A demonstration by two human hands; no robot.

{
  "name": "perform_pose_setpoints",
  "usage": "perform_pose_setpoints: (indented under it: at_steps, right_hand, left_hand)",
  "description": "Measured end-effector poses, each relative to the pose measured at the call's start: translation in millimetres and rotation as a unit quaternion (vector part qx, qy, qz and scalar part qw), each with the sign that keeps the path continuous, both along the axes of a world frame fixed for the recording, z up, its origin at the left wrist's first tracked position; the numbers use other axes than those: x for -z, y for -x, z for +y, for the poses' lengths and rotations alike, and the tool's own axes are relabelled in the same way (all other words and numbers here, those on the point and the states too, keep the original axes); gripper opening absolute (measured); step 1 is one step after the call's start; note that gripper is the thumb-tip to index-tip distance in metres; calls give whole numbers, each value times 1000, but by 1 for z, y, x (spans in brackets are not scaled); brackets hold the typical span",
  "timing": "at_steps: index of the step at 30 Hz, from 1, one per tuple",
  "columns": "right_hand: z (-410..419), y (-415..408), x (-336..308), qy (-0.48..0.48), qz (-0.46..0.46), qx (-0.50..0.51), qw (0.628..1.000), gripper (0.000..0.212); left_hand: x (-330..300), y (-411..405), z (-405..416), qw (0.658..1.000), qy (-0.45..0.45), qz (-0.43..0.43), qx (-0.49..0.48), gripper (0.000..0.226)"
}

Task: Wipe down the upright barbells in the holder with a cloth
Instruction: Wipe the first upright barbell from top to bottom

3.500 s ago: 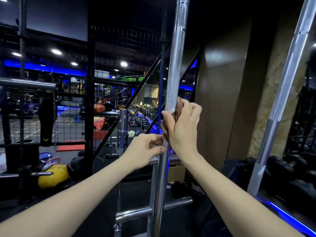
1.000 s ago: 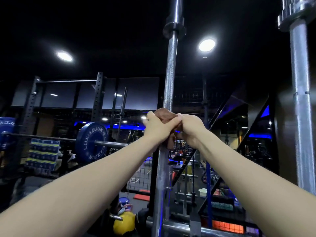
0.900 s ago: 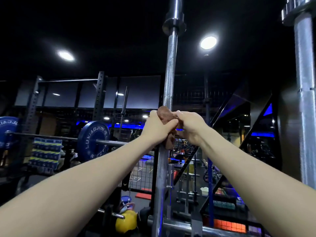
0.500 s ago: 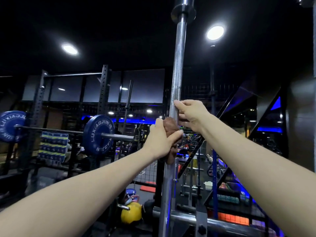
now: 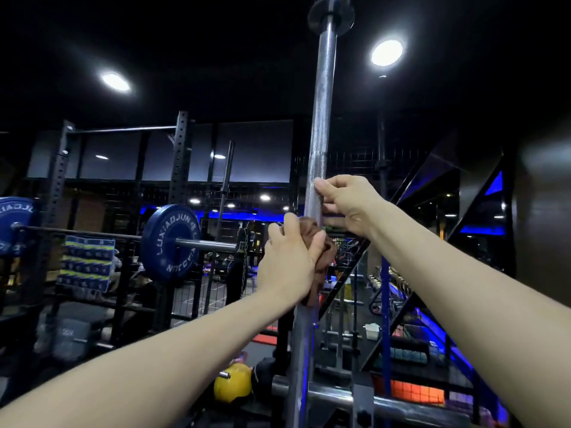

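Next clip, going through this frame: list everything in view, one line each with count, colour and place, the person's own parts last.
barbell: 1, silver steel, upright at centre, collar near the top edge
cloth: 1, brown, wrapped on the barbell under the left hand
holder rail: 1, silver, horizontal across the bottom right
weight plates: 2, blue, on a racked horizontal bar at left, one cut off by the edge
power rack: 1, black, left background
kettlebell: 1, yellow, on the floor at lower centre
ceiling lights: 2 large, white, overhead
left hand: 1, grips the cloth around the barbell
right hand: 1, pinches the bare barbell just above the cloth
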State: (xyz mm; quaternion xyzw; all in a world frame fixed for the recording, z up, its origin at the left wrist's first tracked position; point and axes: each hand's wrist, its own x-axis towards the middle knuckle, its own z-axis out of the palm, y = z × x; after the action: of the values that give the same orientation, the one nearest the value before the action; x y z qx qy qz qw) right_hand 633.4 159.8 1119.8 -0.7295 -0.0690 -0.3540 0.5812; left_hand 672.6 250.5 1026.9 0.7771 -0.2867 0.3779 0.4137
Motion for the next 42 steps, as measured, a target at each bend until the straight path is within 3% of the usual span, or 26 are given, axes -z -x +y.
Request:
perform_pose_setpoints:
  at_steps: [5, 14, 21, 29, 37, 42]
  right_hand:
    - [-5, -12, 1, 31, -29, 38, 998, 27]
    - [-3, -17, 5, 43, 0, 28, 999, 26]
    - [-10, -31, 4, 83, -31, 60, 994, 34]
    - [-4, -17, 6, 44, 2, 26, 999, 35]
    - [-8, -26, 6, 71, -38, 58, 995, 46]
    - [-7, -18, 9, 35, -14, 36, 999, 38]
  left_hand:
    - [-38, -9, -2, 999, 34, -6, 17, 42]
    - [34, -9, 6, 996, -83, 16, -18, 49]
    - [-39, -18, -4, 999, 18, -33, 0, 46]
    - [48, -9, 2, 995, -92, -7, -27, 51]
    - [-38, -11, -4, 999, 7, -45, -15, 48]
    - [27, -5, -4, 998, -49, -34, -30, 51]
